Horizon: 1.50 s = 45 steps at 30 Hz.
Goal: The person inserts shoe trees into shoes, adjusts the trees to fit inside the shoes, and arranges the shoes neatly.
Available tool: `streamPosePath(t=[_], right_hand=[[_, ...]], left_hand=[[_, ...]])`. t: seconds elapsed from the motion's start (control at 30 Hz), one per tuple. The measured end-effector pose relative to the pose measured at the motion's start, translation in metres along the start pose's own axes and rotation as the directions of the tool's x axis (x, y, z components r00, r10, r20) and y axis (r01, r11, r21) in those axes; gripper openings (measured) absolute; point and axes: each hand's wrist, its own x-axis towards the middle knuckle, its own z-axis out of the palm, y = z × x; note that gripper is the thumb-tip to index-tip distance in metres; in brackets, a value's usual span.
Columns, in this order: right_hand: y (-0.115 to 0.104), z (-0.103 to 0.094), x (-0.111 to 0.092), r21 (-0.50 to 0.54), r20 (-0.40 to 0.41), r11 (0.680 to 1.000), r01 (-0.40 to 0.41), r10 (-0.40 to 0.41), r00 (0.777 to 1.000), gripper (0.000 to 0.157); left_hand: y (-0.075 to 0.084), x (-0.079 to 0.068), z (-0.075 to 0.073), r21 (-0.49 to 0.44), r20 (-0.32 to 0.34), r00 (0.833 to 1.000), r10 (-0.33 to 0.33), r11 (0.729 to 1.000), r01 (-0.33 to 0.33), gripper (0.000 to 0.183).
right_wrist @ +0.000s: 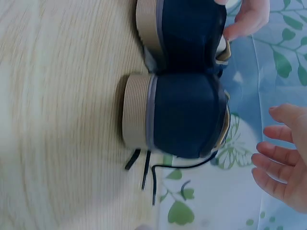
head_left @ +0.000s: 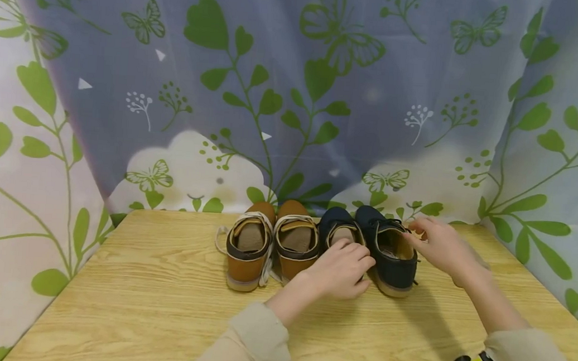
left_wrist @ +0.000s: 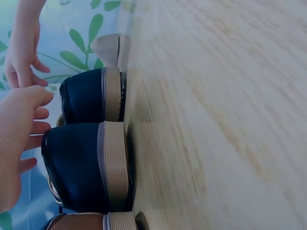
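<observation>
Two navy lace-up shoes stand side by side with their heels facing me: a left one (left_wrist: 72, 165) and a right one (head_left: 394, 269). My left hand (head_left: 340, 269) is over the heel end of the left navy shoe, fingers loosely bent by its collar; whether they touch it I cannot tell. Just right of the other navy shoe, near its opening and laces, is my right hand (head_left: 440, 244). Its fingers (right_wrist: 274, 165) are spread and relaxed, with nothing held, in the right wrist view.
A pair of brown shoes with pale laces, one at left (head_left: 244, 267) and one at right (head_left: 290, 262), stands left of the navy pair. All are on a wooden table (head_left: 134, 304) before a leaf-patterned curtain (head_left: 267, 61). A blurred grey object (left_wrist: 106, 50) lies beyond the navy shoes.
</observation>
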Motion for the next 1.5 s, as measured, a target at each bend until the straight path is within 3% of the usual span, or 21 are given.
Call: streamPosePath(t=[0.23,0.63,0.97,1.2,1.5], right_hand=[[0.02,-0.004,-0.012,0.03,-0.009,0.997,-0.067,0.068,0.998,0.051],[0.065,-0.008,-0.024,-0.002,-0.077,0.996,-0.09,0.09,0.993,0.042],[0.094,-0.013,-0.036,0.012,-0.009,0.974,-0.228,0.228,0.974,0.064],[0.11,-0.008,-0.044,0.016,0.018,0.953,-0.303,0.303,0.953,0.069],[0.127,0.003,-0.05,0.003,0.07,0.927,-0.374,0.373,0.925,0.078]], left_hand=[[0.002,0.011,-0.005,-0.064,0.093,0.996,-0.006,0.998,0.012,0.045],[0.012,0.025,-0.005,-0.111,0.19,0.981,-0.021,0.993,0.043,0.048],[0.013,0.029,-0.003,-0.125,0.219,0.975,-0.024,0.991,0.052,0.055],[0.017,0.031,0.0,-0.114,0.244,0.97,-0.018,0.992,0.047,0.054],[0.019,0.032,0.005,-0.071,0.226,0.974,-0.036,0.996,0.053,0.054]])
